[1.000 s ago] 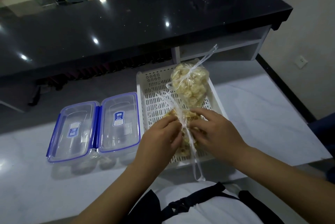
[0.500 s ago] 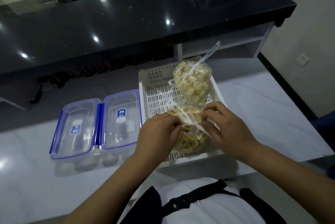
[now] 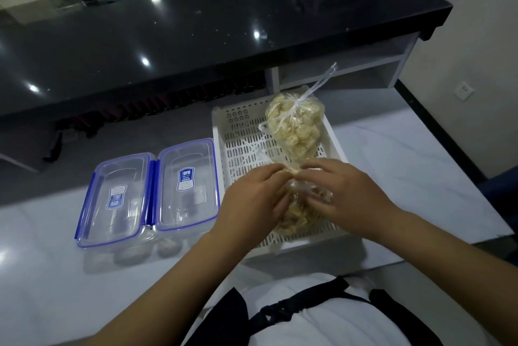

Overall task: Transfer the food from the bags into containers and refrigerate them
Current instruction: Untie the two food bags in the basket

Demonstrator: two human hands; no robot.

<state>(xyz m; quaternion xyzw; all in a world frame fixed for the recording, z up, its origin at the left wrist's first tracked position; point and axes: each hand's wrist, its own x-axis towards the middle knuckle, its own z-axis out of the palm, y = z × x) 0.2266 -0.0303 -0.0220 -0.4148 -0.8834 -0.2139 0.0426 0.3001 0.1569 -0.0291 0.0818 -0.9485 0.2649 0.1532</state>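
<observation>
Dim, bluish light; ceiling-lamp glare on black counter [image 3: 196,37]; wide-angle edge bending.

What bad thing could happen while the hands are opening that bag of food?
1. Both the left hand and right hand pinch the knot of the near bag; a hard tug might tear the thin plastic and scatter food into the white basket, perhaps through its slots.
2. Both containers look closed, so once the bag is open, a hand may need to let go to unlatch one, and food might spill.
3. The far bag lies close by and could get bumped.
</observation>
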